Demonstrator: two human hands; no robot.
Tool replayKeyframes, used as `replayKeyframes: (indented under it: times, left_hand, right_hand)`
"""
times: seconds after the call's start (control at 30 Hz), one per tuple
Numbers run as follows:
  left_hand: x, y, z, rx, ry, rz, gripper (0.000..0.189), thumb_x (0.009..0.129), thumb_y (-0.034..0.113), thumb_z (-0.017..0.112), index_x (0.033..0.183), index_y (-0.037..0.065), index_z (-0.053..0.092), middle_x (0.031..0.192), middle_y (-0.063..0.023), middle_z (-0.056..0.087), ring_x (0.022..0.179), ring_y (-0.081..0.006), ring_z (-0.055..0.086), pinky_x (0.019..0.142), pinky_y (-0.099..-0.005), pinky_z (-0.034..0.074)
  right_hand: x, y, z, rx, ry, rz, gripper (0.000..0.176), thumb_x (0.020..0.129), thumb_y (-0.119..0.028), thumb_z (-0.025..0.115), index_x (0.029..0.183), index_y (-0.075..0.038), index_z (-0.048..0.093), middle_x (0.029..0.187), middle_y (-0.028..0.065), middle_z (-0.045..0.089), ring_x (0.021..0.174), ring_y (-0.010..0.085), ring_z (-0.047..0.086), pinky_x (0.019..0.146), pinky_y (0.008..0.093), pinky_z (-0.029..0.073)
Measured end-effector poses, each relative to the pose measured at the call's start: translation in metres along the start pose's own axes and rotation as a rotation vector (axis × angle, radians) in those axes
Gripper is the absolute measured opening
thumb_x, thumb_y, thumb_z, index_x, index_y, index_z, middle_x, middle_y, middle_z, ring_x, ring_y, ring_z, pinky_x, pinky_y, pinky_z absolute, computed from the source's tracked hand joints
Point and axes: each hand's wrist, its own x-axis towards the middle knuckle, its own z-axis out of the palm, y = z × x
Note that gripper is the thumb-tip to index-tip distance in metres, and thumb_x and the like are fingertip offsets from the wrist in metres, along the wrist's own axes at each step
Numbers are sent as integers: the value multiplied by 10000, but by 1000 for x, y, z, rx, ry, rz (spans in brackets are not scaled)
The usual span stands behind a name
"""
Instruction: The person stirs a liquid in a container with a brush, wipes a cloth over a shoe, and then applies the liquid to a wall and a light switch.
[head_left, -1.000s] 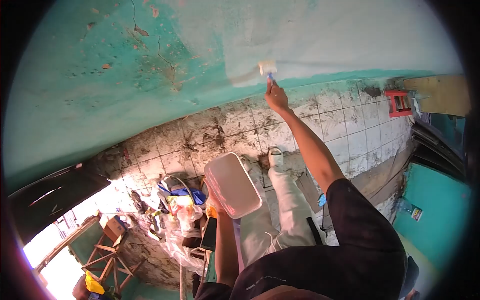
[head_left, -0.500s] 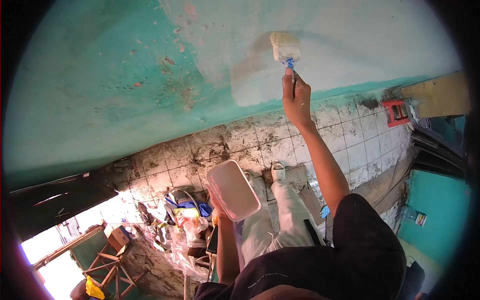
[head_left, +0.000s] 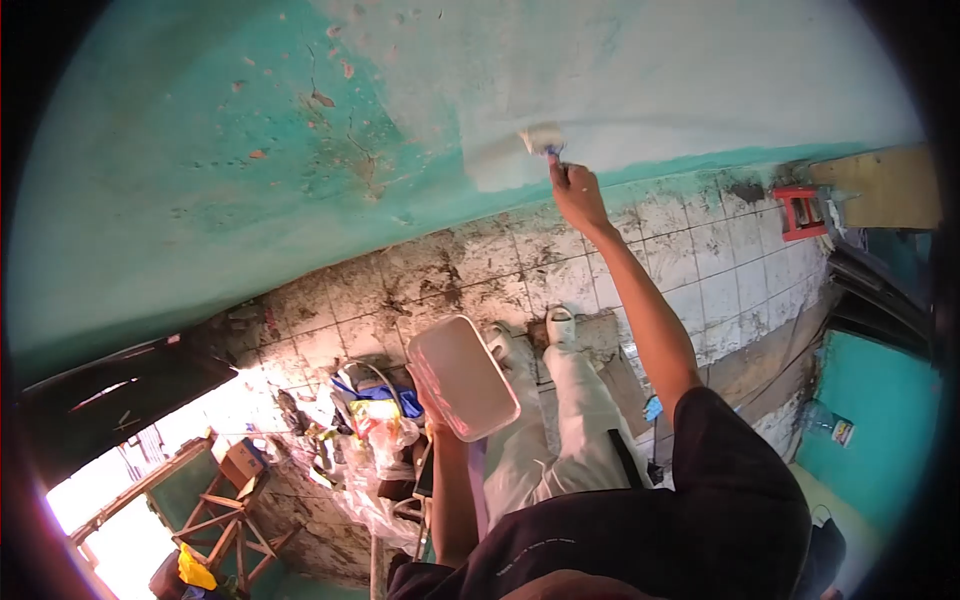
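A paintbrush [head_left: 543, 139] with pale bristles and a blue-marked handle is held in my right hand [head_left: 580, 196], its bristles against the wall [head_left: 640, 90]. Around the brush the wall is coated whitish; to the left it is green, with chipped, cracked patches. A rectangular tub [head_left: 465, 378] with pale paint smeared on its inside rests in my left hand [head_left: 432, 405], whose fingers are mostly hidden behind the tub's side.
Below the wall lies a dirty white tiled floor [head_left: 560, 272]. Plastic bags [head_left: 385, 440] and clutter sit at lower left, near a wooden frame [head_left: 228, 520] and a cardboard box [head_left: 242, 462]. A red object [head_left: 800, 214] stands at right, beside a wooden panel [head_left: 890, 188].
My right hand and the brush have moved down and slightly left along the wall, and the brush is now more tilted. The tub in my left hand has barely moved.
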Motion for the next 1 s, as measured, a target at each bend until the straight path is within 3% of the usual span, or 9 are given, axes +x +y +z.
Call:
replayKeyframes:
  times: [0.1, 0.2, 0.37, 0.43, 0.47, 0.53, 0.6, 0.8, 1.0]
  left_hand:
    - [-2, -6, -10, -38, 35, -7, 722, 959, 649, 359, 1439, 112, 412, 1344, -120, 542, 1174, -309, 570, 983, -490, 490]
    - [1, -14, -14, -48, 52, -9, 717, 962, 645, 356, 1438, 112, 413, 1345, -119, 541, 1175, -306, 568, 986, -485, 489]
    - [4, -11, -26, -41, 73, 11, 710, 966, 640, 353, 1436, 111, 416, 1346, -116, 540, 1176, -301, 566, 990, -478, 485]
    - [-1, -10, -33, -40, 89, 14, 707, 968, 638, 351, 1435, 111, 417, 1346, -115, 539, 1177, -299, 564, 992, -475, 484]
    - [0, -11, -35, -37, 96, 14, 706, 969, 637, 350, 1435, 111, 417, 1346, -115, 539, 1177, -298, 564, 993, -474, 484]
    - [-3, -3, -40, -37, 105, 17, 703, 971, 635, 349, 1434, 110, 418, 1347, -114, 538, 1178, -295, 563, 995, -471, 482]
    - [0, -15, -38, -60, 107, 14, 700, 973, 632, 347, 1434, 110, 419, 1347, -113, 538, 1178, -293, 562, 997, -468, 481]
    - [-11, -16, -50, -125, 103, 13, 692, 979, 626, 343, 1432, 109, 422, 1348, -110, 536, 1180, -287, 558, 1002, -459, 477]
    - [0, -15, -57, -144, 117, 11, 684, 984, 619, 338, 1430, 108, 425, 1349, -107, 535, 1182, -281, 555, 1008, -450, 473]
  right_hand:
    - [-21, -78, -67, 248, 209, -37, 333, 1025, -227, 446, 779, -11, 509, 508, 182, 465, 466, 351, 548, 458, 468, 394]
    - [-12, -67, -41, 315, 373, -202, 290, 1021, -202, 453, 796, -24, 493, 460, 158, 413, 400, 345, 491, 418, 449, 341]
    - [-1, 68, 125, -108, 150, -14, 238, 1008, -184, 462, 944, 12, 580, 571, 164, 584, 493, 361, 587, 508, 433, 496]
    - [-14, 127, 170, -200, -212, 160, 317, 1004, -245, 466, 1022, 37, 609, 758, 189, 681, 641, 353, 661, 637, 418, 554]
    - [-22, 112, 159, -196, -218, 163, 317, 1004, -245, 466, 1022, 37, 609, 758, 189, 681, 641, 353, 661, 637, 418, 554]
    - [-40, 82, 125, 376, -217, 237, 451, 1018, -365, 415, 1019, 31, 631, 844, 183, 694, 743, 327, 684, 687, 409, 544]
    - [-57, 59, 96, 280, -119, 147, 479, 1029, -411, 392, 999, -12, 654, 798, 150, 689, 706, 287, 678, 646, 408, 521]
    - [-72, -12, 24, 725, -17, 222, 410, 1051, -401, 381, 985, -42, 567, 603, 46, 474, 518, 144, 446, 516, 346, 391]
    - [-48, -29, 23, 420, 193, 65, 383, 1039, -365, 429, 1068, 17, 445, 577, 89, 512, 472, 209, 508, 472, 339, 418]
